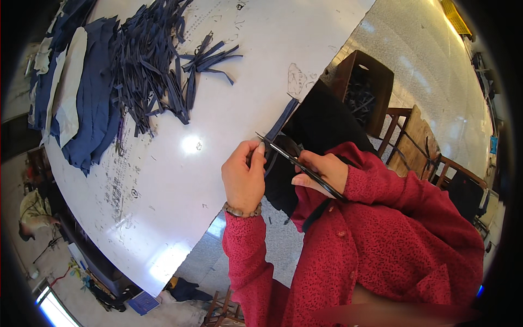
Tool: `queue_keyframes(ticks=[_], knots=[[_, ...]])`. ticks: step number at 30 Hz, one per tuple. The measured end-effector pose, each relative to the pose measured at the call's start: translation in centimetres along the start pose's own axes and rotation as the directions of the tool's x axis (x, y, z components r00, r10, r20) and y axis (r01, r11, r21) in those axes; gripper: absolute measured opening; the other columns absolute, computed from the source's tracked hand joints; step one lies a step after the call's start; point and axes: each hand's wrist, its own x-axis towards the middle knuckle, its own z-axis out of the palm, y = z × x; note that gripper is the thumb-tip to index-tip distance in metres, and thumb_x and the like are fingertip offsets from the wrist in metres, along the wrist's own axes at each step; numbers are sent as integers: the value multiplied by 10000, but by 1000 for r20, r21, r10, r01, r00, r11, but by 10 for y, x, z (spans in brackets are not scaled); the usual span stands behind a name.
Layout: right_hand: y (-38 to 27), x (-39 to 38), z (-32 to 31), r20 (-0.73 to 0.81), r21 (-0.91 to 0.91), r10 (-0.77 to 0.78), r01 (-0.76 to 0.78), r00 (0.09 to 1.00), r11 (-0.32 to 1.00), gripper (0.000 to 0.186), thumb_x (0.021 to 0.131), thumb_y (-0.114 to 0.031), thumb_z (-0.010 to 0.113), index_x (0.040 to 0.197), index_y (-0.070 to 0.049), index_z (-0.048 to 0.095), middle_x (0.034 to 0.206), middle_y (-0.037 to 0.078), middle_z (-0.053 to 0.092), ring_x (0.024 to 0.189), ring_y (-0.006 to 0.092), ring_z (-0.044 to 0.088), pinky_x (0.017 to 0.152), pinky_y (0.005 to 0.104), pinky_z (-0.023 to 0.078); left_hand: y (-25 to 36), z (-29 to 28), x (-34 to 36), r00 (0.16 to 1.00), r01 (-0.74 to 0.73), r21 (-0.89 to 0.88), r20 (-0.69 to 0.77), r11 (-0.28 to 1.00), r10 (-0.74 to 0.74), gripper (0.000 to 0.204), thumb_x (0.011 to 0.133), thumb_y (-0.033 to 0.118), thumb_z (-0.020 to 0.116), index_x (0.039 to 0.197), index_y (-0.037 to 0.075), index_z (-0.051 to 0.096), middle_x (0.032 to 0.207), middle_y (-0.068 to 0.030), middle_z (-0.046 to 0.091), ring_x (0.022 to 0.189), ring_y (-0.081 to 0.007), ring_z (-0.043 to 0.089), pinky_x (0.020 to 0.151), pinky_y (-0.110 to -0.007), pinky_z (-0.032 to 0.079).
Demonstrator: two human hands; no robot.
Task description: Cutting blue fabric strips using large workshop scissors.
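Observation:
My left hand [243,177] pinches a narrow dark blue fabric strip [283,121] at the edge of the white table [218,125]. My right hand [322,170] grips black scissors [294,159], whose blades point up-left toward my left fingers and lie across the strip. A larger piece of black cloth [321,122] hangs below and behind both hands. Both arms wear red patterned sleeves, and a bead bracelet sits on my left wrist.
A heap of cut dark blue strips [152,60] lies far left on the table, beside stacked blue and white fabric pieces [81,92]. A brown box [366,90] with dark scraps stands on the floor to the right, near wooden chairs [419,147].

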Motion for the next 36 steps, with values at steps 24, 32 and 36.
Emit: queue_keyframes(ticks=[24, 32, 36], knots=[[13, -19, -57, -51, 386, -60, 75, 997, 919, 431, 879, -367, 652, 1099, -46, 469, 625, 6, 503, 448, 64, 476, 429, 229, 373, 24, 16, -6, 999, -45, -352, -28, 935, 38, 152, 946, 154, 540, 997, 25, 604, 777, -22, 619, 623, -81, 569, 540, -195, 404], [-8, -13, -87, -185, 541, -131, 213, 974, 814, 445, 864, -351, 668, 1108, -53, 445, 673, 8, 473, 451, 60, 432, 430, 205, 364, 40, -23, 101, 882, -393, -679, -470, 620, 44, 152, 956, 176, 539, 971, 29, 571, 903, -88, 667, 747, -155, 653, 630, -244, 501], [-20, 4, -90, -183, 502, -53, 140, 982, 853, 465, 824, -206, 723, 1139, -46, 419, 781, 15, 513, 563, 67, 476, 510, 215, 404, 70, -8, 36, 944, -307, -477, -264, 824, 199, 112, 961, 126, 517, 973, 26, 567, 729, -26, 565, 478, -56, 398, 438, -187, 318]])
